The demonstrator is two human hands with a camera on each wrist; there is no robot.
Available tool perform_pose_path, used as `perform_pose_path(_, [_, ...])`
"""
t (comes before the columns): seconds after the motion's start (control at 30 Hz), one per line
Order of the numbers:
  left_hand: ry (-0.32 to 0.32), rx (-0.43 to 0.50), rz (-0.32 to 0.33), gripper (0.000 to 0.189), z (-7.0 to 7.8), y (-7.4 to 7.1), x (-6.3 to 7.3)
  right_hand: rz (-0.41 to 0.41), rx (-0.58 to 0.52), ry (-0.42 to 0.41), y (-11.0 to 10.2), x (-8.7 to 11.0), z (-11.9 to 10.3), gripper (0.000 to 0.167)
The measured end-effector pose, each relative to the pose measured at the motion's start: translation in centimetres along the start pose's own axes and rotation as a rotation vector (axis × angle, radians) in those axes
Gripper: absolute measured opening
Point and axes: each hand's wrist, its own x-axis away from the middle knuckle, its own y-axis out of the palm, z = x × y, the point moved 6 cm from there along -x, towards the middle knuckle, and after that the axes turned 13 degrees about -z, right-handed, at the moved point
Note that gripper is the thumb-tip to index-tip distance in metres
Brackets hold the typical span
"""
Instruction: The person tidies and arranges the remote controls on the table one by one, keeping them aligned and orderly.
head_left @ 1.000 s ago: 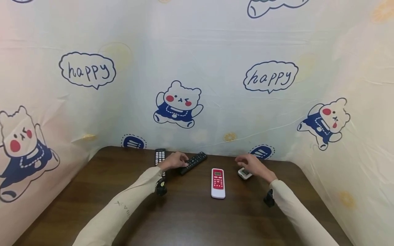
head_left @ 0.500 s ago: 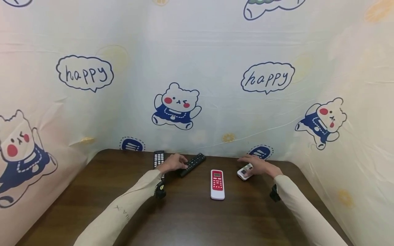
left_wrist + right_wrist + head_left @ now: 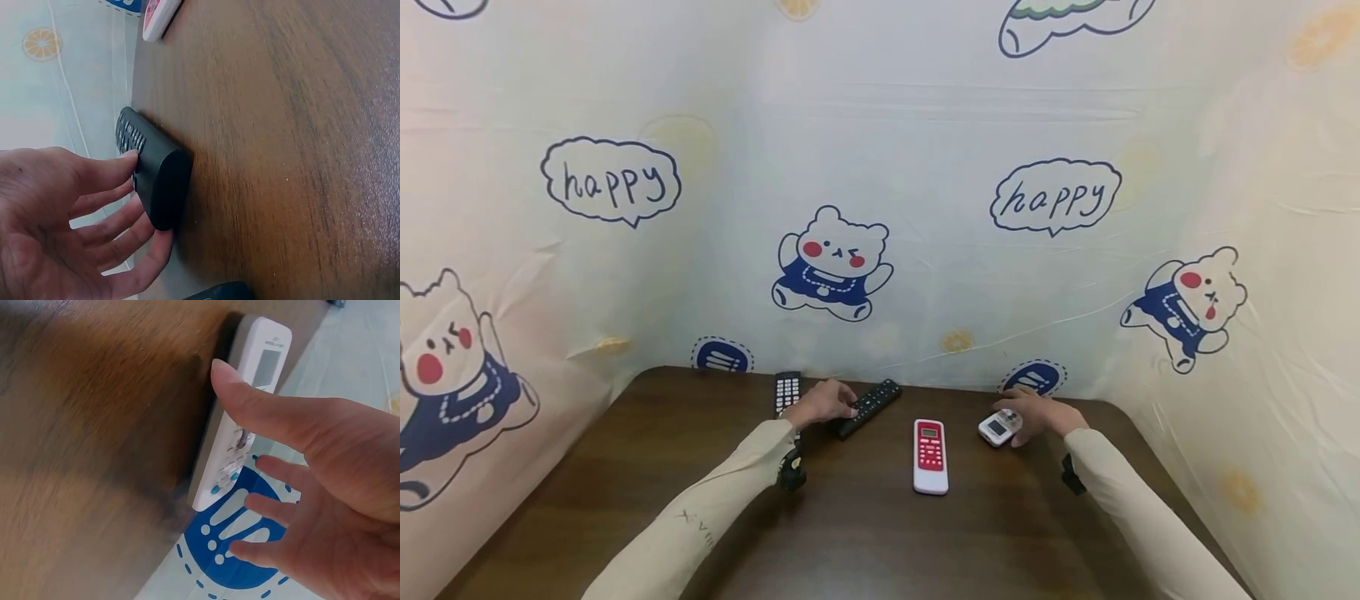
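In the head view my left hand [image 3: 823, 403] is at a black remote control [image 3: 877, 405] that lies slantwise on the table. The left wrist view shows the thumb on this remote's [image 3: 150, 169] button face and curled fingers at its other edge, pinching it. My right hand [image 3: 1037, 412] reaches over a small white remote control with a grey screen [image 3: 998, 427]. Seen from the right wrist, the thumb lies across the white remote's [image 3: 265, 359] near side, while the other fingers stand apart on the far side, spread and slightly bent.
A red-and-white remote control [image 3: 931, 479] lies between the hands. Another black remote with pale buttons [image 3: 787, 387] lies left of the left hand, partly hidden by it. A printed curtain [image 3: 940, 275] hangs behind the brown table [image 3: 865, 533] and along its sides.
My right hand has come down around the white remote, its thumb now at the near side. The left hand stays at its black remote, which shows no clear movement.
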Motion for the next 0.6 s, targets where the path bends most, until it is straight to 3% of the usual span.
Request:
perform_pose_path(0.17, [0.001, -0.026, 0.021, 0.035, 0.4, -0.1, 0.1, 0.038, 0.08, 0.016, -0.1, -0.5, -0.1, 0.058])
perform_pose_path(0.33, [0.003, -0.055, 0.027, 0.036, 0.6, -0.1, -0.1, 0.075, 0.068, 0.04, -0.3, -0.9, -0.1, 0.057])
perform_pose_path(0.6, [-0.012, -0.088, 0.047, 0.032, 0.5, 0.0, 0.2, 0.168, 0.024, -0.068, -0.4, -1.0, -0.7, 0.038])
